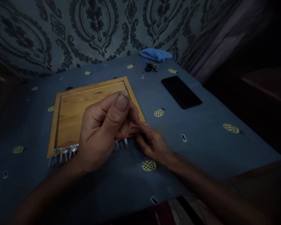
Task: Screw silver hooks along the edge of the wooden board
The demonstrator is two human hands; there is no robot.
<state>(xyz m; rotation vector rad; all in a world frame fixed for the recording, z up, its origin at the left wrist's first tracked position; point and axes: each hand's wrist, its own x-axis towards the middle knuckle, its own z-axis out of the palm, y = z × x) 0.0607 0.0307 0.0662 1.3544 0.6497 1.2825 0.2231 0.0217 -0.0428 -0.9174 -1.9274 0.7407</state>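
Note:
My left hand (103,131) is raised in front of a shallow, framed wooden board (72,107). Its thumb presses down on the curled fingers, and whatever they hold is hidden. Close beside it, by the board's near right corner, my right hand (154,142) has its fingers closed in a pinch; I cannot make out what is in them. Along the board's near edge runs a row of small metal pieces (66,151) with screws and prongs. Part of this row is covered by my left hand, though two prongs (125,142) show to its right.
A blue patterned cloth (178,175) covers the table. To the right lies a black phone (181,92). Keys on a ring (151,67) and a folded blue cloth (155,54) lie at the back, before a patterned curtain (131,28). The table's right edge drops into darkness.

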